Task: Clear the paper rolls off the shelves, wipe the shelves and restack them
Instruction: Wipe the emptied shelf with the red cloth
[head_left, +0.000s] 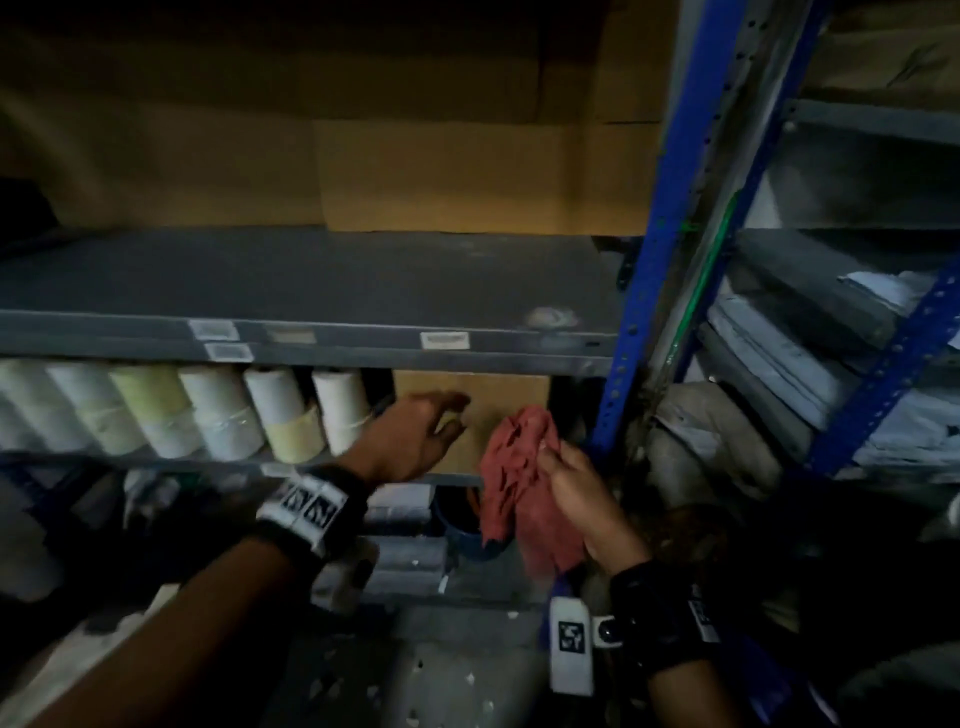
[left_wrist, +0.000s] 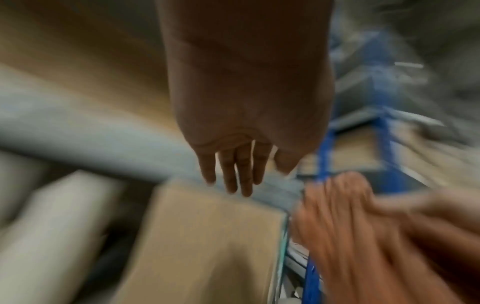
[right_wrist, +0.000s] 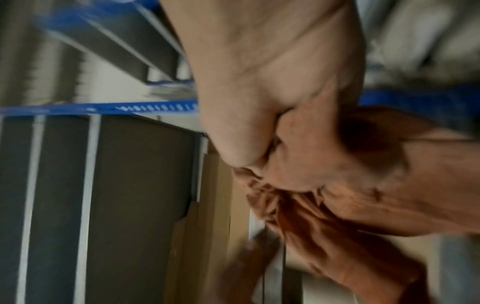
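The right hand (head_left: 582, 499) has its grip pinched on a red cloth (head_left: 519, 483). The fingers bunch up the top of the cloth and the rest hangs down below the hand. In the right wrist view the thumb (right_wrist: 233, 131) presses into the cloth (right_wrist: 324, 205).

Just to the left of it, the left hand (head_left: 410, 436) has its grip spread, with straight fingers (left_wrist: 241, 170) and nothing in it. It reaches toward a brown cardboard box (head_left: 498, 400) that sits on the lower shelf (head_left: 156, 460) right behind both hands. I cannot tell if the fingers touch the box.

Left of the left hand, the paper rolls (head_left: 208, 410) lie in a row on that same lower shelf, side by side, white and pale yellow. The nearest roll is just beside the left wrist.

Above both hands is the gray upper shelf (head_left: 311, 275), with big cardboard boxes (head_left: 441, 176) at its back. To the right of the right hand stands a blue shelf post (head_left: 644, 291).
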